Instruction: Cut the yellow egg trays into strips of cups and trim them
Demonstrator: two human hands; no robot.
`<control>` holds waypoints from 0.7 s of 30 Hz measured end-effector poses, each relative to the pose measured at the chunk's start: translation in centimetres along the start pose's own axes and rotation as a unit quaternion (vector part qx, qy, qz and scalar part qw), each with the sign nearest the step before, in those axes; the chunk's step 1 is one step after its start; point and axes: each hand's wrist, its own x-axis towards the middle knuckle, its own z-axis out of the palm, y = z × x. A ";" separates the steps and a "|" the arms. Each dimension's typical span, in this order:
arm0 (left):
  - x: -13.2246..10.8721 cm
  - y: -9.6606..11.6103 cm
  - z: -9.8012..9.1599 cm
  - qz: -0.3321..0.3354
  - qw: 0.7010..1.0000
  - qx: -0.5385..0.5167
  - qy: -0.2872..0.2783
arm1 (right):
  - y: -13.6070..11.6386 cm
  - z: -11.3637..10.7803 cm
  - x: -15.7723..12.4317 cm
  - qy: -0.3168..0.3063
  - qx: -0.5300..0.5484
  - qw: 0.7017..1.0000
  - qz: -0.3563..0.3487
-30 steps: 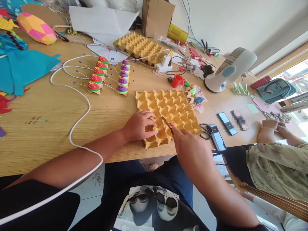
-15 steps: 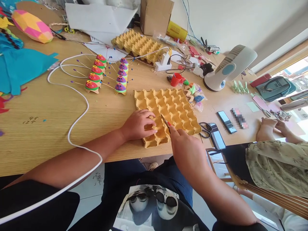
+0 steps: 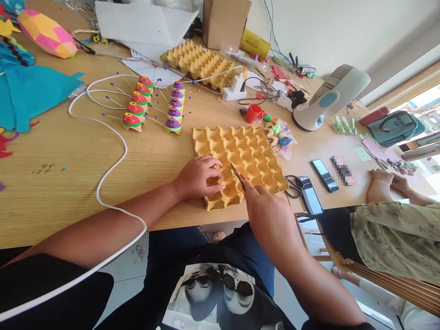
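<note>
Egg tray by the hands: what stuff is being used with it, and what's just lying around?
In use: egg tray, under the left hand; cutter, in the right hand.
Lying about: scissors, phone, fan, red cup, far tray, painted cups.

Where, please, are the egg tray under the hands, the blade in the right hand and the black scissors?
egg tray [image 3: 256,153], head view, bare cups near its middle.
blade [image 3: 235,171], head view, middle of its metal strip.
black scissors [image 3: 290,187], head view, the handles.
</note>
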 end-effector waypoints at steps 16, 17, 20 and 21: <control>0.0 0.1 0.1 -0.001 1.000 0.002 0.005 | -0.1 -0.8 0.6 -0.004 -0.001 1.000 -0.001; 0.0 0.1 0.1 -0.003 1.000 0.002 0.005 | -0.1 -0.8 0.5 -0.003 -0.002 1.000 -0.002; 0.1 0.1 0.0 -0.004 1.000 -0.001 0.005 | -0.1 -1.1 0.4 -0.008 -0.007 1.000 0.001; 0.1 0.2 0.0 -0.003 1.000 -0.002 0.004 | -0.1 -1.1 0.4 -0.011 -0.007 1.000 0.001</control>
